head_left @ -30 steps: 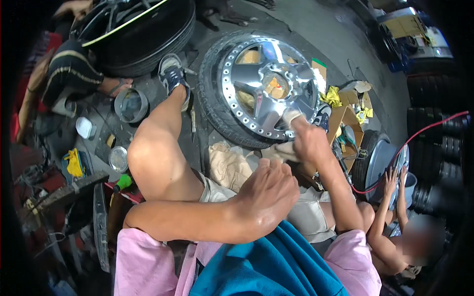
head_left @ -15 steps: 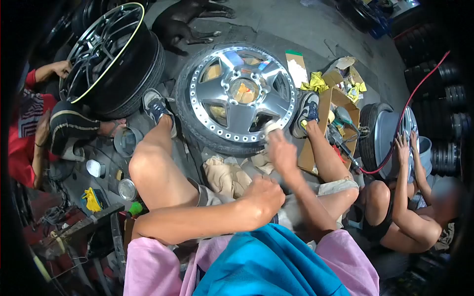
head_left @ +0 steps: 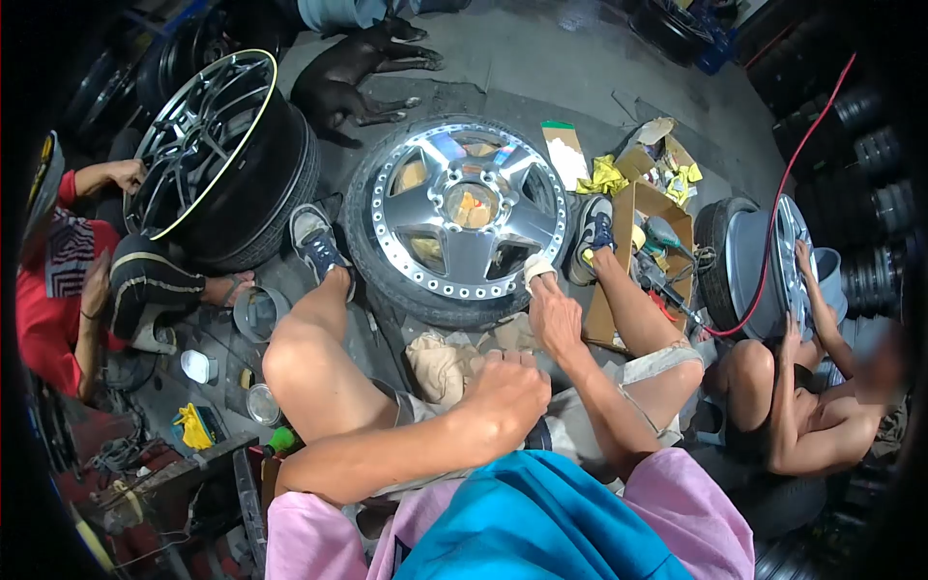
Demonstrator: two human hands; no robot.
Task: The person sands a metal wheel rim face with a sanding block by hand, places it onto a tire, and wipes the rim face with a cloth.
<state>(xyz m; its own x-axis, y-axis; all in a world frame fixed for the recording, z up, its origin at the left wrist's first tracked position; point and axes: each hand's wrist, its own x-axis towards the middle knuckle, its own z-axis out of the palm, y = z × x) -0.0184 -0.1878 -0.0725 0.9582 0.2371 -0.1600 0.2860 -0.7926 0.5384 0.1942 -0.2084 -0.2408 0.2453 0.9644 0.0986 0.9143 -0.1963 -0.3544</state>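
Note:
A polished silver wheel rim lies face up on a tyre between my feet. My right hand presses a small whitish pad or cloth on the rim's lower right edge. Curled closed over my lap, my left hand shows its knuckles, and whether anything is inside cannot be seen. Just beyond it lies a crumpled beige cloth.
Another person in red sits at the left by a large black wheel. A black dog lies behind. At right are a cardboard box of tools, a red hose and a person with a wheel.
The view has shifted, bringing the whole dog into sight. My right hand, blurred before, now shows sharply at the rim's lower right edge with the pad. My left hand stays closed.

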